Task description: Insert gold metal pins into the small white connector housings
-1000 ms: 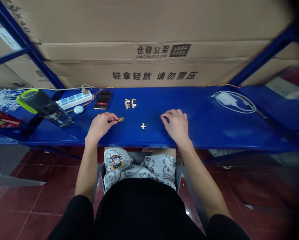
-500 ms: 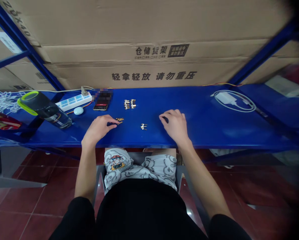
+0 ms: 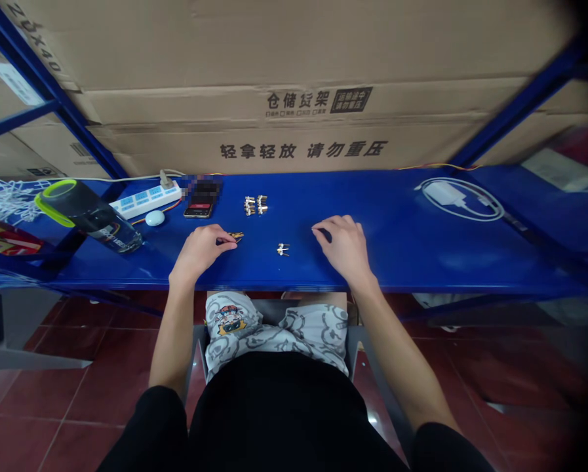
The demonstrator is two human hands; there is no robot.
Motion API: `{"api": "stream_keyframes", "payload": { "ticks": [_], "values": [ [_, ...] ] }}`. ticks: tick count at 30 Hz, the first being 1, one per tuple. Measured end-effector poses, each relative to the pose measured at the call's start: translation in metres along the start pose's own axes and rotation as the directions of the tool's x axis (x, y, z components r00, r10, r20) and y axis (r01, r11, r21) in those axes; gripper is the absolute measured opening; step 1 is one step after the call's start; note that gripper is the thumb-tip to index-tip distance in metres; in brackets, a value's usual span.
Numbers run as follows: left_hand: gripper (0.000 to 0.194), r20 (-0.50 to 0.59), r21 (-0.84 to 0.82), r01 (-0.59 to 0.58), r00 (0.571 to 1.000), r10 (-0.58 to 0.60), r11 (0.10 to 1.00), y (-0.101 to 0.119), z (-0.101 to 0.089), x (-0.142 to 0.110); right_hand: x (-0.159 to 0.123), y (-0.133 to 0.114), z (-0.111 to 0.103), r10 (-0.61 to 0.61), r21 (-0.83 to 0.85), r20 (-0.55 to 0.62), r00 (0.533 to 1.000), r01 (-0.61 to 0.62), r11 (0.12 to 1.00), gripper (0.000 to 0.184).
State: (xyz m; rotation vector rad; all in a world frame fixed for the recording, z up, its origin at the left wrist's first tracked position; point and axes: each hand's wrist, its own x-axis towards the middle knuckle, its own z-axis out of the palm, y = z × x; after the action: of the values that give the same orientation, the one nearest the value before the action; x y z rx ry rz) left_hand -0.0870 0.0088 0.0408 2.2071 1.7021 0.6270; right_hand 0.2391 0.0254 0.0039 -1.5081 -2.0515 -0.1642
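Note:
My left hand (image 3: 201,250) rests on the blue shelf board (image 3: 411,252), its fingers pinched together at a small gold part (image 3: 235,235) lying at their tips. My right hand (image 3: 343,246) sits to the right with its fingers curled down; something dark shows under the index fingertip, too hidden to name. Between my hands lies a small white part with metal pins (image 3: 282,249). A cluster of several similar small metal parts (image 3: 255,204) sits farther back.
At the back left are a phone (image 3: 198,208), a white power strip (image 3: 146,195), a small pale round object (image 3: 155,217) and a dark bottle with a green rim (image 3: 87,215) lying on its side. A white charger with coiled cable (image 3: 458,196) lies right. Cardboard boxes (image 3: 298,131) stand behind.
My left hand let its fingers stretch out beside the gold part half a second ago, then drew them back into a pinch at it. My right hand has barely moved.

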Motion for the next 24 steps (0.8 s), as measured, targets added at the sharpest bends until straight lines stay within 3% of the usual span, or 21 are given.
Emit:
{"api": "stream_keyframes", "payload": {
  "ticks": [12,18,24],
  "values": [
    [0.013,0.001,0.017,-0.087,0.996,0.087,0.996,0.001,0.001,0.001,0.003,-0.005,-0.004,0.019,0.174,-0.047,0.999,-0.011,0.985,0.019],
    [0.016,-0.075,-0.073,-0.212,0.975,0.207,0.974,0.032,0.02,0.003,0.001,-0.019,-0.007,-0.021,0.501,-0.005,1.0,0.021,0.865,0.015],
    [0.015,-0.103,-0.17,-0.232,0.971,0.217,0.958,0.06,0.05,0.004,-0.001,-0.034,-0.005,-0.093,0.53,0.029,0.995,0.064,0.845,0.013]
  ]
}}
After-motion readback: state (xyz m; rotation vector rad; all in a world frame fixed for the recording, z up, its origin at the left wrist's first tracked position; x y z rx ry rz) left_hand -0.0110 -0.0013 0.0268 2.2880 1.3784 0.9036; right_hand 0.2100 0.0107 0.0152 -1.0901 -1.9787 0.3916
